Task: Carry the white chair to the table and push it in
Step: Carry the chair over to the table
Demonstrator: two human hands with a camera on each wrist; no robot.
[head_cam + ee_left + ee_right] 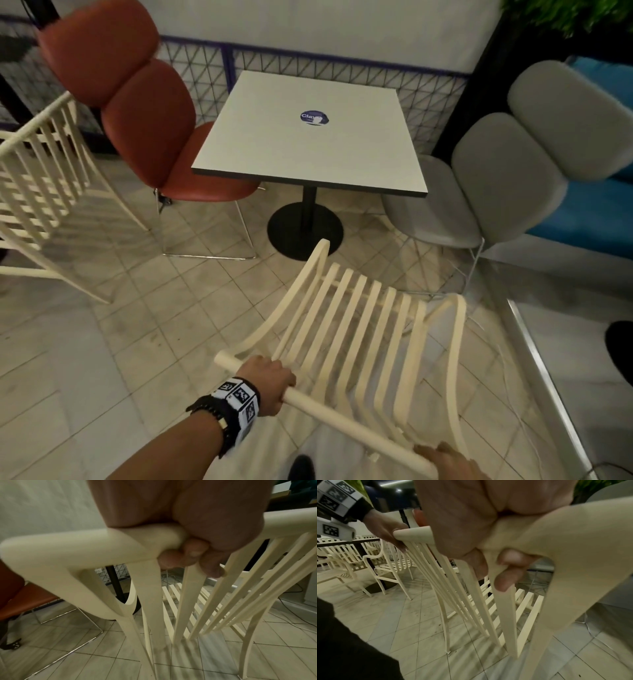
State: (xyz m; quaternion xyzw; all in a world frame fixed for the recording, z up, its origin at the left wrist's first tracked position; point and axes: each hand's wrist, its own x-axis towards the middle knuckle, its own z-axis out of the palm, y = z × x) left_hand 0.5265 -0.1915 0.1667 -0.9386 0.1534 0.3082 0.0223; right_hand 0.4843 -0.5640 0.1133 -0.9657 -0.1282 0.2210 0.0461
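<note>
Hands, left hand (269, 383) and right hand (445, 460), grip white chair's (359, 325) top rail; seat points ahead toward the surface (308, 137).

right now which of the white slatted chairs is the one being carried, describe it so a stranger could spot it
Start at the square white table with the round blue sticker. The white chair is just in front of its black pedestal base, tilted toward the table. Unlike the other white slatted chair off to the left, it has a left hand and right hand gripping its top rail.

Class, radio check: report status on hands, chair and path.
Both hands, left and right, grip white chair top rail. Chair short of table. Near side open; red chair left, grey chair right.
</note>
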